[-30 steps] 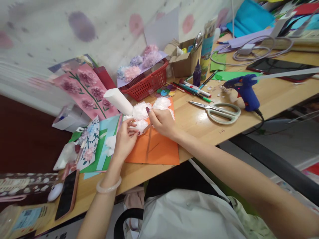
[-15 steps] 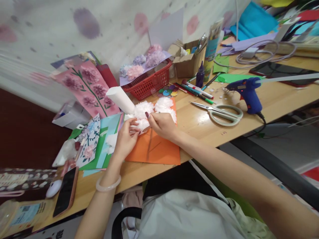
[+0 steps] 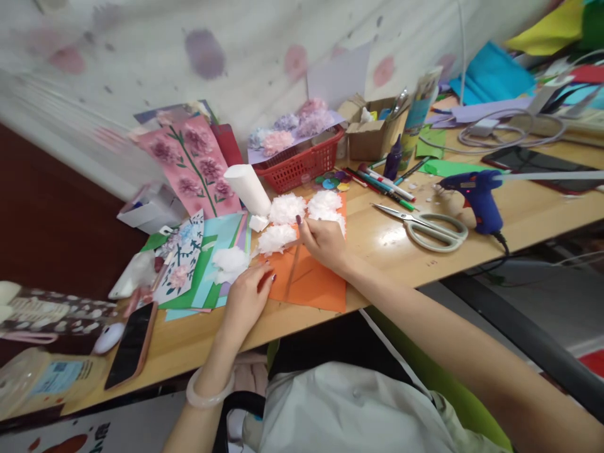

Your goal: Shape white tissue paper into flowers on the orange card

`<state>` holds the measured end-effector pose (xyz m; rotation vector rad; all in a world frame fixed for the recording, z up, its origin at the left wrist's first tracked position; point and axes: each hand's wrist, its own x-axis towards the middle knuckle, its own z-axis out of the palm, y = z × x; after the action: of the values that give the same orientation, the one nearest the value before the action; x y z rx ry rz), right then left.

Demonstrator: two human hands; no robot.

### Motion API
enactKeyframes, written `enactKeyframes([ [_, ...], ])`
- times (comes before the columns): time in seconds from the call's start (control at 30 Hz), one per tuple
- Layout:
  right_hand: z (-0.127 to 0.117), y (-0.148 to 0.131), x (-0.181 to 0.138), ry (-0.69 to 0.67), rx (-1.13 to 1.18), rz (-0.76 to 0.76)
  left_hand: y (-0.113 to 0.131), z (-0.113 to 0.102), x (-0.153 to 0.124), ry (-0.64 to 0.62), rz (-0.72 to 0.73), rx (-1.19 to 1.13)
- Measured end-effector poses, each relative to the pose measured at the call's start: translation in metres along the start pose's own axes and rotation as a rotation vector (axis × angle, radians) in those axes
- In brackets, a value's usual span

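Note:
An orange paper sheet (image 3: pixel 321 286) with dark drawn lines lies before me, fluffy white paper flowers (image 3: pixel 287 207) on its upper half. The lower-left white flower (image 3: pixel 276 239) sits beside my right hand (image 3: pixel 325 242). That hand is closed, thumb up and fingers curled at the flower's right edge; whatever it holds is hidden. My left hand (image 3: pixel 250 296) rests open at the sheet's left edge, fingers loosely bent and holding nothing. Another white flower (image 3: pixel 229 263) lies on coloured papers to the left. A white paper roll (image 3: pixel 248 189) leans behind the flowers.
Right of the sheet lie scissors (image 3: pixel 425 229) and a blue glue gun (image 3: pixel 479 195) with its cord over the table edge. Markers (image 3: pixel 387 185), a red basket (image 3: pixel 306 167) and a cardboard box (image 3: pixel 372 135) stand behind. A phone (image 3: pixel 132 346) lies at left.
My left hand has drawn back from the lower-left flower, down toward the sheet's edge. The right hand stays by that flower. The whole view has shifted slightly.

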<state>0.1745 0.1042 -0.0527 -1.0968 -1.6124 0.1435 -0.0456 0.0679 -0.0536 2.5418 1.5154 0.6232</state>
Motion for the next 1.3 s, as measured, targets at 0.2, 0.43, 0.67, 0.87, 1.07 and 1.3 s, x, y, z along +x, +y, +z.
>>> enactKeyframes([
  [0.2, -0.012, -0.003, -0.004, 0.041, 0.067, 0.115, 0.001, 0.002, -0.001, 0.000, 0.000, 0.008],
  [0.43, -0.014, 0.003, -0.003, 0.068, 0.077, 0.155, 0.000, 0.004, -0.001, -0.011, -0.025, 0.020],
  [0.67, -0.007, 0.006, -0.004, 0.004, 0.028, 0.105, -0.001, 0.008, -0.001, -0.008, -0.023, -0.014],
  [0.87, -0.004, 0.005, -0.002, -0.054, -0.034, 0.017, -0.004, 0.010, -0.004, -0.002, 0.000, -0.057],
  [1.07, -0.002, -0.003, -0.002, -0.120, -0.088, -0.090, -0.007, 0.013, -0.005, 0.003, 0.028, -0.046],
  [1.3, 0.001, -0.026, 0.020, -0.260, -0.171, -0.040, -0.005, 0.011, -0.005, -0.004, 0.034, -0.016],
])
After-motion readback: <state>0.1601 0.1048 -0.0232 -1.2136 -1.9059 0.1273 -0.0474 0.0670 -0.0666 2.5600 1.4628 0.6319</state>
